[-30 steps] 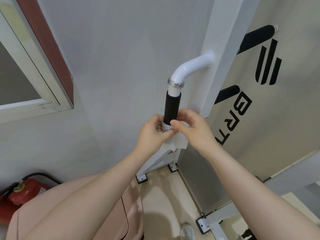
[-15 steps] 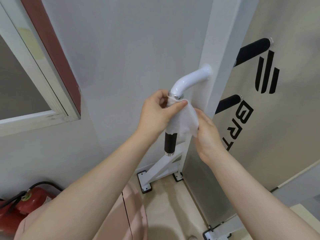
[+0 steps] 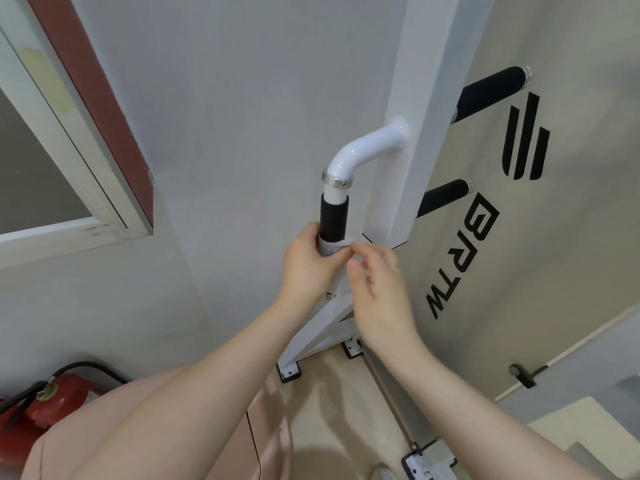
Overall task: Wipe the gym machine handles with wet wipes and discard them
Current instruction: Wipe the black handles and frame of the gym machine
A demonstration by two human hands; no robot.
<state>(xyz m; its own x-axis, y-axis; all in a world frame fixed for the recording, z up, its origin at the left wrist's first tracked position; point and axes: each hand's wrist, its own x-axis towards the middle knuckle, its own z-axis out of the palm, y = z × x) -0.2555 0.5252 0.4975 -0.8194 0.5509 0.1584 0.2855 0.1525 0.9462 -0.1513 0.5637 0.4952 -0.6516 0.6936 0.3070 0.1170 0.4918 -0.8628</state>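
A black foam handle [image 3: 333, 220] hangs down from a bent white tube [image 3: 363, 147] on the machine's white post [image 3: 415, 133]. A white wet wipe [image 3: 334, 247] is wrapped around the lower part of the handle. My left hand [image 3: 308, 268] grips the handle through the wipe. Just to its right, my right hand [image 3: 375, 292] has loosely curled fingers, and its fingertips pinch the wipe's edge. The handle's lower end is hidden behind my hands.
Two more black handles [image 3: 491, 91] [image 3: 443, 199] stick out on the post's right side, by a beige panel [image 3: 554, 237] with black lettering. A red fire extinguisher [image 3: 52, 400] lies at the lower left, a window frame [image 3: 79, 168] at upper left.
My left hand has slid the wipe down from the top of the grip to its lower part. My right hand moved in to the wipe's edge.
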